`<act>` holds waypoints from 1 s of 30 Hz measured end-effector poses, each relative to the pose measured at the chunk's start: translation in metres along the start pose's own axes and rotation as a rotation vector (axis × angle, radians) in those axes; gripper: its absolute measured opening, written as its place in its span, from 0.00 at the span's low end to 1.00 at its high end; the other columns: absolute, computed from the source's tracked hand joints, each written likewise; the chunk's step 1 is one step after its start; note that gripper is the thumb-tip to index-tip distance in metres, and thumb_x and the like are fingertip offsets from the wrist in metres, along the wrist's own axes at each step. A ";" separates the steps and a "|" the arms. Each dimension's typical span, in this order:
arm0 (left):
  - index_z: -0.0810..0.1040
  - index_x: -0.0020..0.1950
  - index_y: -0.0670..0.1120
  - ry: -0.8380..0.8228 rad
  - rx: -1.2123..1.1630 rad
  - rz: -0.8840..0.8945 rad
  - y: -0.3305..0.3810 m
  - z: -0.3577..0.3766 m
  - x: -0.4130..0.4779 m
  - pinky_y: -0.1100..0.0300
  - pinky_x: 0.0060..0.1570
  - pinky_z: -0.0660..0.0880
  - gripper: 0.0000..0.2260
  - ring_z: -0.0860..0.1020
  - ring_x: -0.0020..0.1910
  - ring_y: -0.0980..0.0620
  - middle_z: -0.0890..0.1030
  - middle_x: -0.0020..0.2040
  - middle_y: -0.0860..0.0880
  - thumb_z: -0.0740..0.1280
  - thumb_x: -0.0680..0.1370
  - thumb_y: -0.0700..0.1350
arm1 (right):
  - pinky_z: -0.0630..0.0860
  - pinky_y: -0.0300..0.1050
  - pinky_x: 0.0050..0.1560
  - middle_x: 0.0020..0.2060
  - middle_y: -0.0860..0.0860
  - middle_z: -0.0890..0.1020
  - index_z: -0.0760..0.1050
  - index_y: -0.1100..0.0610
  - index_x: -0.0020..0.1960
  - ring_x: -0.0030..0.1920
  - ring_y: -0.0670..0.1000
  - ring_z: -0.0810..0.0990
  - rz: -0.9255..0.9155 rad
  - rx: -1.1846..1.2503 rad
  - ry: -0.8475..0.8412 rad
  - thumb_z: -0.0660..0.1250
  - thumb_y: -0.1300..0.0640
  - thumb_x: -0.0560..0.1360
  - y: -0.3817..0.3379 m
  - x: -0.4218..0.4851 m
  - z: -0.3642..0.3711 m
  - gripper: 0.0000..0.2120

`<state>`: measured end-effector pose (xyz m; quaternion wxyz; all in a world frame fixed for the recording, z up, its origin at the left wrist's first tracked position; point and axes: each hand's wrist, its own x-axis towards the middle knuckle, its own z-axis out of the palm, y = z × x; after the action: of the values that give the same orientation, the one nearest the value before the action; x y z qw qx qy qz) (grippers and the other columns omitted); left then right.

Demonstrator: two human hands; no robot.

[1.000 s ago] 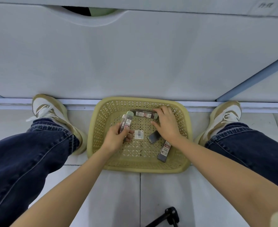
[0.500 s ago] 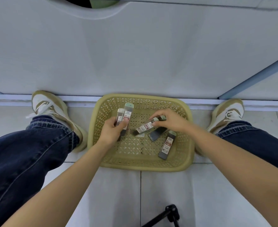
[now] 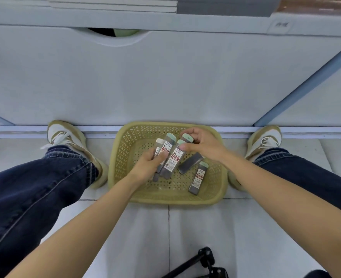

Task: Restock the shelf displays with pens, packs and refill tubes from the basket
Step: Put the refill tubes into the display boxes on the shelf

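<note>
Refill tubes (image 3: 172,157), gripped in a fan by the left hand (image 3: 145,167) at frame centre over the basket (image 3: 175,200), run lengthwise up-frame, green caps topmost. Just beside them, the right hand (image 3: 205,146) curls round a capped tube (image 3: 186,137).

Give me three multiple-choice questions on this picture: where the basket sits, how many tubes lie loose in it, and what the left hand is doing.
1. Where is the basket?
A. on a shelf
B. on the floor between the left shoe and the right shoe
C. on a lap

2. How many refill tubes lie loose in it, in no hand?
A. none
B. two
C. five

3. What is the left hand doing?
A. gripping a bundle of tubes
B. lying flat on the floor
C. holding the basket's rim

B: it stands on the floor between the shoes.
B: a dark tube and a labelled tube lie on its bottom.
A: its fingers curl round several tubes.
</note>
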<state>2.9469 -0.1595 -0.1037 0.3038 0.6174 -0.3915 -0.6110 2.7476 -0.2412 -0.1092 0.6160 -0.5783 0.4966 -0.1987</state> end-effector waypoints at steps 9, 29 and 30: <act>0.78 0.50 0.48 -0.022 -0.044 0.054 0.016 0.006 -0.021 0.52 0.37 0.72 0.06 0.77 0.36 0.47 0.83 0.40 0.45 0.71 0.76 0.47 | 0.79 0.43 0.42 0.47 0.51 0.84 0.78 0.54 0.56 0.45 0.51 0.82 -0.042 0.154 0.065 0.76 0.51 0.67 -0.020 -0.021 0.012 0.20; 0.79 0.50 0.45 0.070 -0.034 0.609 0.222 0.002 -0.102 0.61 0.31 0.76 0.09 0.80 0.33 0.54 0.85 0.40 0.48 0.62 0.82 0.47 | 0.77 0.37 0.40 0.43 0.54 0.84 0.75 0.60 0.59 0.40 0.46 0.81 -0.496 0.030 0.160 0.67 0.65 0.76 -0.253 -0.119 -0.054 0.11; 0.79 0.51 0.44 0.096 -0.050 0.636 0.236 0.002 -0.106 0.61 0.32 0.76 0.08 0.80 0.34 0.55 0.84 0.43 0.48 0.62 0.82 0.47 | 0.78 0.38 0.42 0.45 0.54 0.84 0.75 0.60 0.60 0.43 0.47 0.82 -0.532 -0.016 0.188 0.67 0.64 0.77 -0.270 -0.129 -0.061 0.12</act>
<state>2.9242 -0.1890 0.1519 0.5127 0.4844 -0.5349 -0.4651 2.7299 -0.2353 0.1959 0.4888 -0.6723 0.3837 -0.4022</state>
